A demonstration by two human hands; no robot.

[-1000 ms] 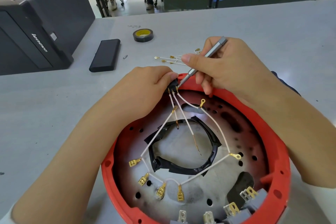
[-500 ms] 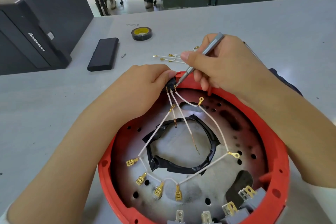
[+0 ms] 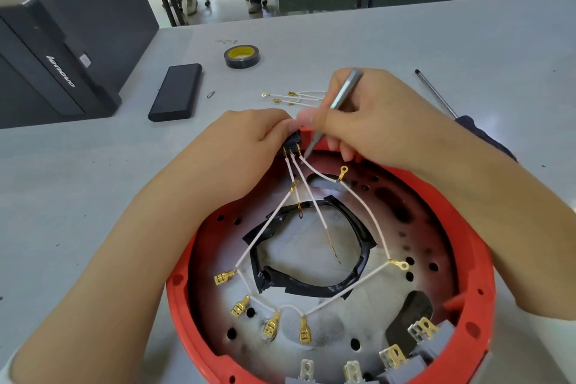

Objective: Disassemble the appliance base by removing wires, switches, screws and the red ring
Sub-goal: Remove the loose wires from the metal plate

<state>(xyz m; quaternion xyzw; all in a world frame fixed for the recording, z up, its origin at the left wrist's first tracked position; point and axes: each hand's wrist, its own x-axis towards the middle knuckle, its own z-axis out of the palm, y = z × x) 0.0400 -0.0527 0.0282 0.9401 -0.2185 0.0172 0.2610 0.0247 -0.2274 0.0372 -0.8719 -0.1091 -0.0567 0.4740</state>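
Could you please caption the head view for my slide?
Left hand pinches a black switch at the red base rim while the right hand works a slim screwdriver at its terminals.

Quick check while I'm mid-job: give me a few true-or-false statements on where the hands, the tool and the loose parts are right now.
1. The right hand holds a slim grey screwdriver with its tip at the black switch. True.
2. The left hand rests flat on the table. False: its fingers pinch the switch at the red ring.
3. All white wires are off the switch. False: three white wires still run from it into the base.
4. A roll of tape lies on the table beyond the hands. True.
5. A loose wire bundle lies outside the ring. True.
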